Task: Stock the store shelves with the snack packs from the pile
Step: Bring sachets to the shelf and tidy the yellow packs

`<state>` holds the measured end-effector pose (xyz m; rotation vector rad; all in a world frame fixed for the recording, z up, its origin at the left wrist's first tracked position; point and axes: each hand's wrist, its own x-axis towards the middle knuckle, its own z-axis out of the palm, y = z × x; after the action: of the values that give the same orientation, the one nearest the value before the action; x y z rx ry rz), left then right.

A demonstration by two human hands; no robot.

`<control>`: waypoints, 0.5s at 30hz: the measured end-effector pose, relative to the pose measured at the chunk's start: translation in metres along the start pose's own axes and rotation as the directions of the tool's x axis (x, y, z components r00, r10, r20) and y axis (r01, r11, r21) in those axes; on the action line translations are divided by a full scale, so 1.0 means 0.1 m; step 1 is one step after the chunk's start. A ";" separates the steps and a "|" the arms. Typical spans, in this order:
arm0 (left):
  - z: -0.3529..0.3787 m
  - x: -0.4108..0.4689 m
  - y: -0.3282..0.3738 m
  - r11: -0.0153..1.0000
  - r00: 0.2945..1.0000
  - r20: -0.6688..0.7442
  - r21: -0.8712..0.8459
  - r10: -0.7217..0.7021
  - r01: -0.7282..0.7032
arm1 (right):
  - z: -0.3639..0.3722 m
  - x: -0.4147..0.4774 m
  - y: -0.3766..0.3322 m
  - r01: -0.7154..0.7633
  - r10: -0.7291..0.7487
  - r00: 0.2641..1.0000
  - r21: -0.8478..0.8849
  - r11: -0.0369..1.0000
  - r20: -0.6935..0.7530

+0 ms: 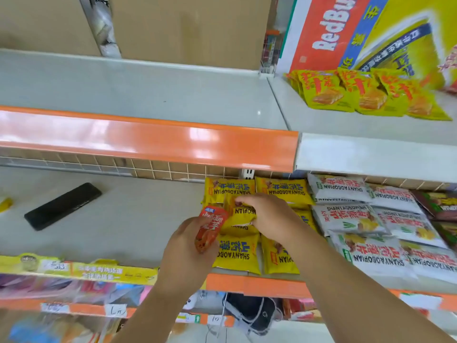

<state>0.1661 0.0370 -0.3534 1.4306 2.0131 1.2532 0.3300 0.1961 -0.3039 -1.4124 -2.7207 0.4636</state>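
Red snack pack (pixel 211 229) sits gripped in the left hand (pixel 188 248), its long axis running away from the person toward the back of the middle shelf (pixel 111 219). Just to its right, the right hand (pixel 267 216) curls its fingers over a yellow Shanyaobopian pack (pixel 241 214) lying on the yellow rows. Bare shelf lies to the left of those rows, toward a black phone (pixel 63 206). The left hand is the nearer one, so placing the red pack there looks like a short leftward move.

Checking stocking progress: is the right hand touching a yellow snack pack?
Touching. The head view shows the right hand with its fingers curled over the upper edge of a yellow snack pack, pinching it.
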 end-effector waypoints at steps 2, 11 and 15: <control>-0.01 -0.04 -0.05 1.000 0.999 -0.017 0.012 -0.027 0.027 | 0.08 0.12 -0.09 0.036 -0.037 0.999 -0.014 0.999 -0.023; -0.23 -0.14 -0.10 0.999 0.996 -0.074 0.025 -0.043 0.045 | 0.46 0.38 -0.17 0.061 -0.062 0.998 -0.064 0.996 -0.011; -0.25 -0.17 -0.13 0.999 0.997 -0.062 0.027 -0.034 0.036 | 0.47 0.44 -0.22 0.092 -0.093 0.995 -0.022 0.995 -0.046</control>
<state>0.1482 0.0099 -0.3541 1.3787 2.0951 1.2739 0.2785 0.2081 -0.3465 -1.2771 -2.7463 0.3939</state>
